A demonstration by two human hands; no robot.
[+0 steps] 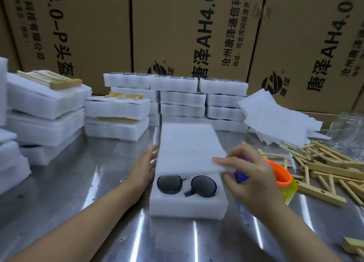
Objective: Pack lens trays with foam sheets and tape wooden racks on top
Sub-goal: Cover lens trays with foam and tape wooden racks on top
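A white foam lens tray (pixel 188 204) lies in the middle of the steel table. Two dark round lenses (pixel 169 183) sit uncovered in its near pockets. A thin white foam sheet (pixel 187 147) covers the far part of the tray. My right hand (pixel 250 175) pinches the sheet's near right corner. My left hand (pixel 144 166) rests flat against the tray's left side, fingers apart. A heap of wooden racks (pixel 331 169) lies to the right.
Loose foam sheets (pixel 275 118) are piled at the right rear. Stacks of packed trays (pixel 177 100) stand behind, some with racks on top (pixel 57 80) at the left. An orange tape dispenser (pixel 283 175) sits behind my right hand. Cardboard boxes (pixel 187 35) wall the back.
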